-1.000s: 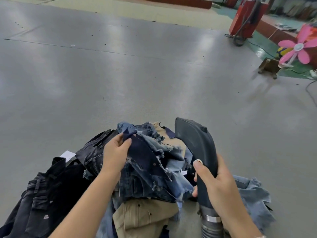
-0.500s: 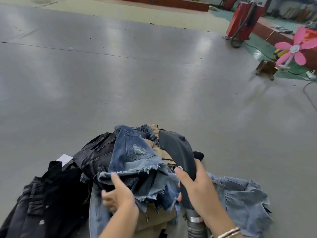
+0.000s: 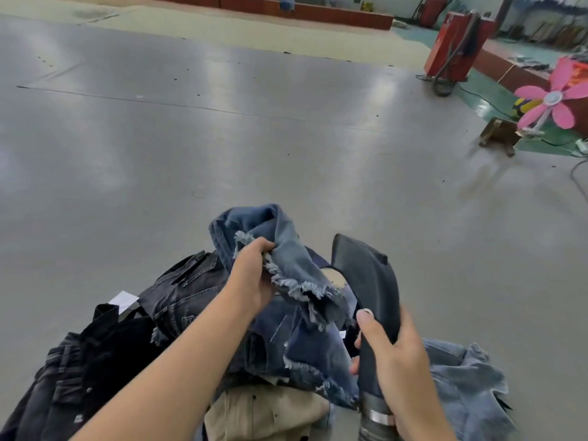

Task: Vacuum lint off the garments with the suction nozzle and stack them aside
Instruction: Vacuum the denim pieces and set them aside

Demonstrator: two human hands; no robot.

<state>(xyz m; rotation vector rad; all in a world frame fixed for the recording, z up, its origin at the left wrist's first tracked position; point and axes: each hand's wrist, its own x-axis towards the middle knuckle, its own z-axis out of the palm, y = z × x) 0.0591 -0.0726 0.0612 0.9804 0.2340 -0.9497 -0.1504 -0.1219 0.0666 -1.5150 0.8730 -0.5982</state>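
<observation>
Shorts, frayed blue denim, hang bunched above the pile of clothes, clenched in the left hand. Right hand grasps the nozzle, whose long axis runs toward 12 o'clock; the shorts lie just beside its mouth, at 9 o'clock.

Plenty out of sight here

The left hand's fingertips vanish into the denim shorts; below the right hand's fingers, the nozzle's hose runs off the bottom edge, and the tan garment is cut off there too.
</observation>
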